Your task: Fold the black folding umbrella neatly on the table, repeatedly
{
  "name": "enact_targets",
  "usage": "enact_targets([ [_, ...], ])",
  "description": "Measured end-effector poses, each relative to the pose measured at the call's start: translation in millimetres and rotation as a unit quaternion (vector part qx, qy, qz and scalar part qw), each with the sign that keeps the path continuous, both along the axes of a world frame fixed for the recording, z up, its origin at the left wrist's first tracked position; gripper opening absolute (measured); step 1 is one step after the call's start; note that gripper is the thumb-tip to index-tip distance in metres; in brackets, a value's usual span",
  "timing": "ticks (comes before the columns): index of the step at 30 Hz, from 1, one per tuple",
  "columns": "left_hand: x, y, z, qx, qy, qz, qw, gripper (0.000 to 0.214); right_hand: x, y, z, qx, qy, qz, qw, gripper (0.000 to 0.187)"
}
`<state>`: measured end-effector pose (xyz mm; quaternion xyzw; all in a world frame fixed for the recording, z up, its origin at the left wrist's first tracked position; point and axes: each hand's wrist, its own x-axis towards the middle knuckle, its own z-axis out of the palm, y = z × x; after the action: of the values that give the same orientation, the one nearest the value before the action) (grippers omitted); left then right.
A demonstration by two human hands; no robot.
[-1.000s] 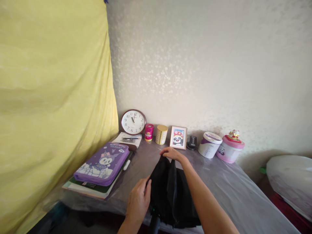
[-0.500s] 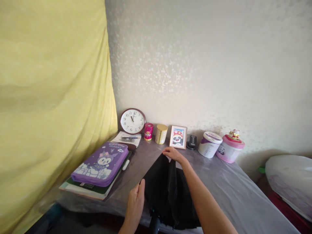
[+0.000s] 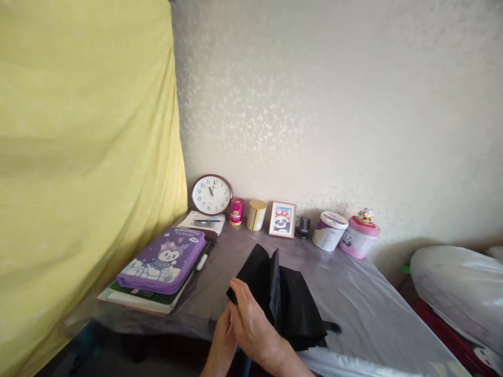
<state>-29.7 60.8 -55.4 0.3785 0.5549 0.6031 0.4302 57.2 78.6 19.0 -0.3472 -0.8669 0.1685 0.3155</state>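
Hands are meeting at the near edge. Right hand is pinching a fold of the black umbrella; left hand is pressing in beside it, grip hidden, cannot tell. Umbrella is lying on the table, canopy loose, strap trailing right. A shallow pinch is risking folds slipping free, and a tug toward the edge could be dragging it off. Farther left, pen and case are sitting close enough to get swept.
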Motion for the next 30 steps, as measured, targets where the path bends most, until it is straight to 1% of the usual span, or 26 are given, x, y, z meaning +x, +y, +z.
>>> enact_targets([
  [1,0.6,-1.1,-0.6,0.001,-0.001,-0.007,1.000,0.045,2.3,-4.4,-10.1,0.036,-0.014,-0.048,0.998,0.054],
  [3,1.5,-2.4,-1.8,-0.002,-0.002,-0.028,1.000,0.047,8.7,-3.3,-26.2,0.048,-0.016,-0.083,0.995,0.056],
  [6,3.2,-3.0,-4.3,-0.028,-0.017,-0.040,0.999,0.051,17.3,9.8,-42.0,0.068,-0.028,-0.137,0.988,0.059],
  [10,7.8,-3.9,-8.6,-0.034,-0.011,-0.059,0.998,0.056,23.5,26.0,-54.5,0.092,-0.071,-0.205,0.972,0.065],
  [13,11.8,-6.6,-12.5,-0.038,-0.038,-0.033,0.998,0.065,24.5,33.7,-55.9,0.070,-0.110,-0.236,0.963,0.061],
  [16,13.0,-10.8,-17.4,-0.037,-0.077,-0.013,0.996,0.076,21.7,38.4,-52.5,0.038,-0.123,-0.228,0.965,0.049],
  [18,11.8,-14.0,-20.9,-0.036,-0.088,-0.016,0.995,0.079,19.1,41.0,-50.1,0.024,-0.119,-0.208,0.971,0.043],
  [21,10.9,-18.8,-26.1,-0.043,-0.094,-0.028,0.994,0.081,16.4,45.4,-48.0,0.007,-0.119,-0.184,0.976,0.040],
  [23,12.9,-21.9,-29.3,-0.039,-0.086,-0.014,0.995,0.077,15.9,48.5,-47.6,-0.004,-0.126,-0.169,0.978,0.040],
  [25,16.0,-24.7,-31.7,-0.012,-0.063,0.018,0.998,0.065,15.7,50.9,-48.0,-0.011,-0.135,-0.154,0.979,0.040],
  [27,18.0,-26.8,-32.7,0.042,0.002,0.058,0.997,0.050,15.3,52.3,-48.8,-0.016,-0.141,-0.145,0.979,0.041],
  [28,17.9,-27.5,-32.5,0.080,0.059,0.070,0.993,0.041,14.8,52.8,-49.2,-0.018,-0.142,-0.143,0.979,0.041],
  [29,17.0,-27.9,-31.8,0.126,0.134,0.077,0.980,0.033,14.3,53.1,-49.3,-0.019,-0.143,-0.142,0.979,0.042],
  [30,15.4,-27.9,-30.7,0.174,0.222,0.080,0.956,0.026,13.9,53.4,-49.2,-0.020,-0.143,-0.140,0.980,0.042],
])
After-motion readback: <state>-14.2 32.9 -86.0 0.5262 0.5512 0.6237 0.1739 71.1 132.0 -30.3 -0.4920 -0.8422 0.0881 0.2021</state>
